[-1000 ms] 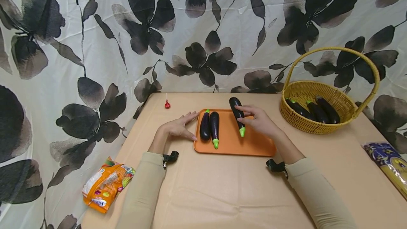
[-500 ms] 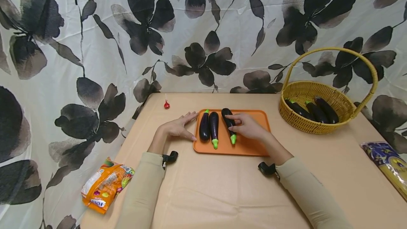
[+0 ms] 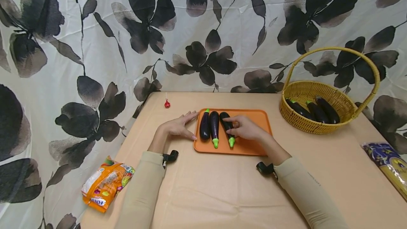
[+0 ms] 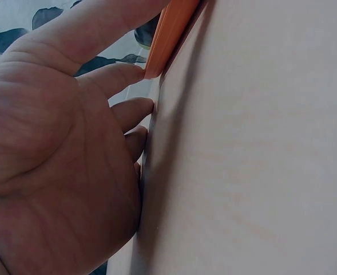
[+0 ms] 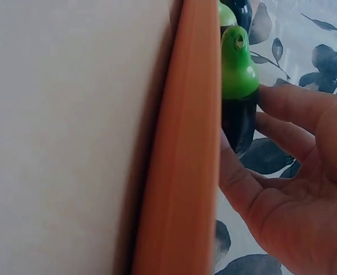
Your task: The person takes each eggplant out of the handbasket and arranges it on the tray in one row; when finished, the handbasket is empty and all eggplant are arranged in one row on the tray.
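My right hand [image 3: 246,128] pinches a dark eggplant [image 3: 226,123] between thumb and fingers on the orange tray [image 3: 251,148]. Its bright green stem end [image 5: 240,71] points toward me in the right wrist view. To its left lie a middle eggplant [image 3: 214,124], green end near me, and a left eggplant [image 3: 205,128], green end away. My left hand [image 3: 178,126] rests with spread fingers at the tray's left edge. In the left wrist view, its fingertips touch or nearly touch the tray corner [image 4: 168,40].
A yellow wicker basket [image 3: 305,126] with several eggplants [image 3: 327,110] stands at the back right. An orange snack bag [image 3: 106,185] lies at the left, a blue and yellow package [image 3: 386,163] at the right edge. A small red ornament [image 3: 167,104] sits at the back left.
My right hand has moved left and lowered its eggplant onto the tray, next to the other two. The left hand has stayed at the tray's edge.
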Demonstrator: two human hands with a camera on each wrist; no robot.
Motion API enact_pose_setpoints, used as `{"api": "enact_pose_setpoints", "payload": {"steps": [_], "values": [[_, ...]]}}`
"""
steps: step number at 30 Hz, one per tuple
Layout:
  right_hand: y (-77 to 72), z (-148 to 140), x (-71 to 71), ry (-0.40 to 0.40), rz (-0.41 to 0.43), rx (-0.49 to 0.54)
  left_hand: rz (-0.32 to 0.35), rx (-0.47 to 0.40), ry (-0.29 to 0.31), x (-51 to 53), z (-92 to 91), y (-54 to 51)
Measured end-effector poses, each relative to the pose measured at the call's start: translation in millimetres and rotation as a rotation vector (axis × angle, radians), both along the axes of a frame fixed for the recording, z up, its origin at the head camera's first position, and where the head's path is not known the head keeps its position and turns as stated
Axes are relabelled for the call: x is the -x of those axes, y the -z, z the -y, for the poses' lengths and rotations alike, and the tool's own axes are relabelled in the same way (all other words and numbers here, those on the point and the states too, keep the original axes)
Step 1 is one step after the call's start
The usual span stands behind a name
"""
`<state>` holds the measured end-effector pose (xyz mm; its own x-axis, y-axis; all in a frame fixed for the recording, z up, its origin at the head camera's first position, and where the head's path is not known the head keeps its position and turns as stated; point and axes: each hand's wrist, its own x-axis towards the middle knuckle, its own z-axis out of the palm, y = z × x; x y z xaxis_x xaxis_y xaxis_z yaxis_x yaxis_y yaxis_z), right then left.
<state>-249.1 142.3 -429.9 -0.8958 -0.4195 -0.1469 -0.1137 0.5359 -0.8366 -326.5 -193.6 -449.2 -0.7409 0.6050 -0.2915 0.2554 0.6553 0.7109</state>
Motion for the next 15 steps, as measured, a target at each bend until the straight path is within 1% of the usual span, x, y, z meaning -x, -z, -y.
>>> {"api": "enact_pose_setpoints", "payload": {"steps": [3, 10, 15], "values": [[-1.1, 0.7, -1.5, 0.004, 0.008, -0.001, -0.003, -0.002, 0.001, 0.2, -0.3, -0.5], [-1.4, 1.0, -2.9, -0.018, -0.007, 0.003, 0.008, -0.007, -0.009, -1.8, -0.6, -1.0], [-0.9, 1.8, -3.4, -0.022, -0.018, 0.004, 0.001, -0.012, -0.009, -2.6, -0.1, -1.2]]}}
